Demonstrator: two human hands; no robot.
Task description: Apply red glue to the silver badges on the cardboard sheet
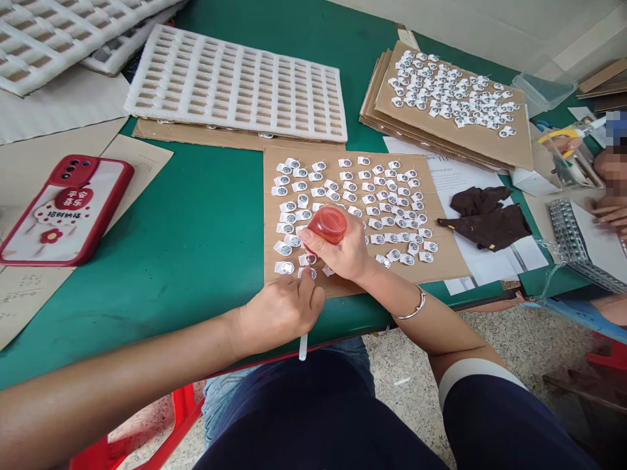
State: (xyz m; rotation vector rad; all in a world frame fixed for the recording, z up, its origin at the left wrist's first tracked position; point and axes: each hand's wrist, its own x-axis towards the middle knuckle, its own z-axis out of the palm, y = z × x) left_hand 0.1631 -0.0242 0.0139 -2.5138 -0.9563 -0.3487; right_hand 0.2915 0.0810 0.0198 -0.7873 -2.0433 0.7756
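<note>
My right hand (pixel 350 254) is wrapped round a translucent red squeeze bottle (pixel 329 224). It is tilted over the near left part of a cardboard sheet (pixel 445 251); its lower end is hidden. Just in front of me, my left hand (pixel 281 310) is curled closed, with a thin white stick-like tool (pixel 303 348) poking out below it. The tool's other end cannot be seen. One fingertip of the left hand touches or nearly touches a small white tag with a round silvery piece (pixel 307 273). Many similar tags lie in rough rows across the sheet.
A white foam grid tray (pixel 235 85) sits on cardboard behind. Stacked cardboard sheets (pixel 453 98) bear more tags at back right. Dark brown gloves (pixel 490 219) lie on papers at right, a red-cased phone (pixel 68 209) at left. Another person's hand (pixel 612 212) shows at far right.
</note>
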